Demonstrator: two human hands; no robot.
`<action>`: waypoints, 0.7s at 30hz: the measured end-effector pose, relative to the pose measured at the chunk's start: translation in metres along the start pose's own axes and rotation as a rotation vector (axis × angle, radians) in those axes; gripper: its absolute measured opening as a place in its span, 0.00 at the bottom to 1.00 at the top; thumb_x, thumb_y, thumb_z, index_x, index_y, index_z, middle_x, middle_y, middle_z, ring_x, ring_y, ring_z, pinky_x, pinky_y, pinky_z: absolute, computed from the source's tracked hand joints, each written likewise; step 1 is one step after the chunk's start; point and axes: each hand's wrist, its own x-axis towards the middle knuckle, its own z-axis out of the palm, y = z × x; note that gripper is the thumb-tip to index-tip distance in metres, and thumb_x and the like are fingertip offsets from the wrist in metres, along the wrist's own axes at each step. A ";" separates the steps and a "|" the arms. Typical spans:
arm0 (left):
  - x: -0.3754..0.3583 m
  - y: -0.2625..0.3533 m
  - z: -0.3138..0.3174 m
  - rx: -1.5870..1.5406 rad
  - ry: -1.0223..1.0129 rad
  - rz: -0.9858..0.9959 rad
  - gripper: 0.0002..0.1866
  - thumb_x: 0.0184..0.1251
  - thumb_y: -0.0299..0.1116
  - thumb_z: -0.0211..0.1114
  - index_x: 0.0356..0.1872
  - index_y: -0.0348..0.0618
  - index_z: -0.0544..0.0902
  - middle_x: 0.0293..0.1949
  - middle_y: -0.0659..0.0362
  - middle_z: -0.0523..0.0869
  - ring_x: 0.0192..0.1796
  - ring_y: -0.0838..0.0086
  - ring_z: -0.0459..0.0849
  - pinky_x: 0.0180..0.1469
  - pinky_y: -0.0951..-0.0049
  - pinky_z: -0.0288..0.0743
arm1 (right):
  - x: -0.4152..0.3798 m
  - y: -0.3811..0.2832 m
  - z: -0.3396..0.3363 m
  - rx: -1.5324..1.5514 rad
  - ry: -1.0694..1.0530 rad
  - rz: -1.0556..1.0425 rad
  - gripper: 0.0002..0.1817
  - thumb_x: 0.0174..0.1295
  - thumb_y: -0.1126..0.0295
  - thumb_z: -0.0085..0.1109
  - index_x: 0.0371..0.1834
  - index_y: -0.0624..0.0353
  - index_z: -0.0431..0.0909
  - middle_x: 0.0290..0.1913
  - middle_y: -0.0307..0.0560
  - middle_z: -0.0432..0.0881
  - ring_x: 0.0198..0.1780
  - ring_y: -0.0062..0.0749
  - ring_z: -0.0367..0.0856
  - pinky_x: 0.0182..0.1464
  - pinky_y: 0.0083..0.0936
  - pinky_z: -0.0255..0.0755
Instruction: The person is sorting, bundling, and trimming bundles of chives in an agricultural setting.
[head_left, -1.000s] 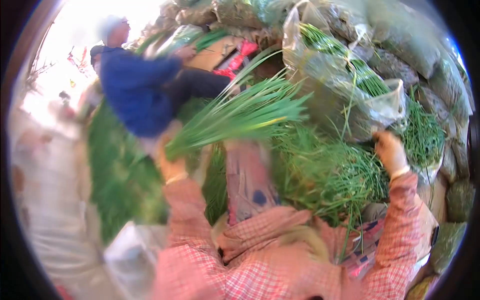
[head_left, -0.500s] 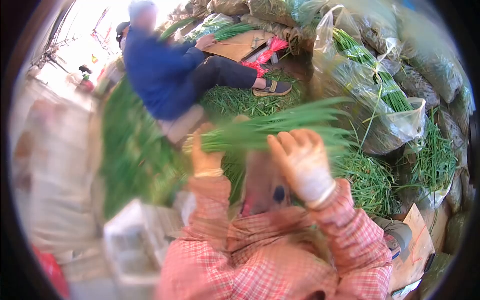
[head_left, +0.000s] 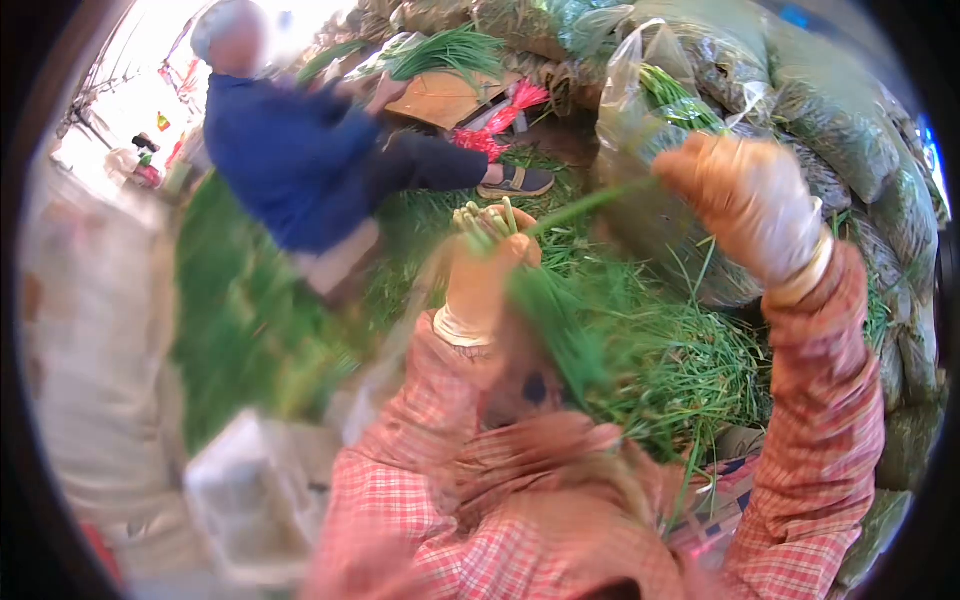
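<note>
My left hand [head_left: 487, 272], in a light glove, is closed around a bunch of long green chives [head_left: 562, 325]. Their pale cut ends stick up above the fist, and the blurred leaves hang down to the right. Raised at the right, my gloved right hand [head_left: 745, 195] is closed on a green chive leaf [head_left: 600, 203] that stretches across from the bunch. Below both hands lies a heap of loose green leaves [head_left: 690, 350].
A person in blue [head_left: 285, 160] sits at the upper left, beside a board [head_left: 440, 98] with more chives [head_left: 450, 52] on it. Pink-red netting [head_left: 490, 125] lies near the person's shoe. Stuffed plastic bags [head_left: 830, 110] line the right. A whitish box [head_left: 250, 490] stands lower left.
My right hand has moved up and right, away from the bunch, drawing a leaf out. In my left hand the bunch has turned from lying sideways to cut ends up.
</note>
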 end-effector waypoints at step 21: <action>-0.035 0.031 0.077 0.907 -1.213 0.813 0.07 0.37 0.31 0.58 0.20 0.44 0.72 0.19 0.62 0.72 0.23 0.67 0.71 0.27 0.70 0.69 | -0.066 -0.133 0.087 3.343 0.180 0.533 0.40 0.58 0.42 0.47 0.62 0.65 0.59 0.54 0.58 0.73 0.56 0.41 0.72 0.60 0.36 0.66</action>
